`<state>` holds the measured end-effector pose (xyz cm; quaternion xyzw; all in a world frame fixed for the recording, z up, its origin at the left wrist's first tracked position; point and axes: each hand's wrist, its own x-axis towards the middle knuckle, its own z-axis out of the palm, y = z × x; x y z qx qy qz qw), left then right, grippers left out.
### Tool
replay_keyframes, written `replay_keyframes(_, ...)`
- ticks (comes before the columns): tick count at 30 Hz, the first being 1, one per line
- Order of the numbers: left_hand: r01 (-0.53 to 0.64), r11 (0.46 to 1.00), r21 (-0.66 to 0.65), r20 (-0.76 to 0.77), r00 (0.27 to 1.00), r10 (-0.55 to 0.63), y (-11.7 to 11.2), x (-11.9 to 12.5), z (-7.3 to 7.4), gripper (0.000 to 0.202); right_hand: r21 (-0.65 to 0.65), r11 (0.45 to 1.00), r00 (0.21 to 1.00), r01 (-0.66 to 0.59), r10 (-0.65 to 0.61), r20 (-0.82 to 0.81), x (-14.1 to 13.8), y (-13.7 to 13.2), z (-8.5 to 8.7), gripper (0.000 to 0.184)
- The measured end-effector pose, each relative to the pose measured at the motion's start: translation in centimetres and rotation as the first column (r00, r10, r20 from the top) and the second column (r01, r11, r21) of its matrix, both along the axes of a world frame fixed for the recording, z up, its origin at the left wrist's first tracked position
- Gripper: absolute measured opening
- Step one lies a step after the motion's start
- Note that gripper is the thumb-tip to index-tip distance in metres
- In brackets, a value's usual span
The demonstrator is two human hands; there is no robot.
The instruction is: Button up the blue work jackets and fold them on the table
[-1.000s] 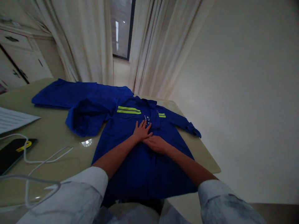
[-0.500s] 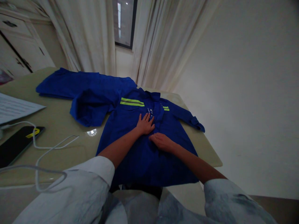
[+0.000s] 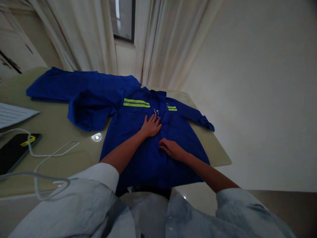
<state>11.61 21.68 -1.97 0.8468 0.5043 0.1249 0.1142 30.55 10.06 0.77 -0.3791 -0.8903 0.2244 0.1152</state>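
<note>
A blue work jacket (image 3: 133, 155) lies front up on the table, with yellow-green and grey reflective strips across its chest. Its collar points away from me, and its hem hangs at the near edge. My left hand (image 3: 151, 126) rests flat on the chest beside the front placket, fingers spread, just below small white marks. Lower down, my right hand (image 3: 173, 149) is closed against the placket with its fingers curled together. Whatever may be between those fingertips is hidden. One sleeve (image 3: 90, 110) is bunched at the left, its opening towards me; the other (image 3: 195, 117) stretches out to the right.
Folded blue cloth (image 3: 61, 84) lies at the far left of the table (image 3: 84, 155). Nearer are a printed sheet (image 3: 17, 114), a black phone (image 3: 15, 155) and a looping white cable (image 3: 49, 155). Curtains (image 3: 86, 36) hang behind, and a pale wall (image 3: 252, 99) stands right.
The whole view has shifted slightly, so things sit a little higher and further left. My right hand has moved slightly down the placket, away from my left hand, which stays flat.
</note>
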Motion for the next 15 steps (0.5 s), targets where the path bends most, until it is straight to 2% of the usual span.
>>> replay_keyframes(3,-0.052,0.998,0.046,0.181,0.983,0.043,0.0,-0.4,0.6,0.057,-0.165,0.982,0.98,0.097,-0.123,-0.157,0.9,-0.2,0.3,0.023)
replay_keyframes(5,-0.108,0.989,0.097,0.299,0.951,0.075,-0.7,-1.2,1.4,0.047,-0.179,0.977,0.976,0.113,-0.143,-0.164,1.3,-0.4,0.6,0.026)
replay_keyframes(7,-0.107,0.985,0.139,0.345,0.937,0.053,-2.5,-2.2,2.2,0.039,-0.133,0.985,0.985,0.109,-0.124,-0.116,1.4,-0.6,0.8,0.027)
replay_keyframes(9,0.005,0.99,0.139,0.304,0.952,-0.048,-5.6,-3.5,2.9,0.033,-0.083,0.991,0.993,0.103,-0.107,-0.048,1.2,-0.6,0.8,0.028)
replay_keyframes(11,0.218,0.971,0.099,0.225,0.945,-0.236,-9.5,-4.5,3.3,0.03,-0.047,0.994,0.995,0.096,-0.096,0.007,0.8,-0.5,0.9,0.024)
replay_keyframes(13,0.452,0.889,0.067,0.183,0.871,-0.456,-13.4,-5.1,3.2,0.031,0.002,0.998,0.995,0.058,-0.058,0.078,0.2,-0.2,1.1,0.016)
replay_keyframes(15,0.582,0.81,0.069,0.186,0.79,-0.584,-16.7,-5.0,2.8,0.038,0.079,0.996,0.978,-0.034,0.017,0.21,-0.5,0.2,1.6,0.012)
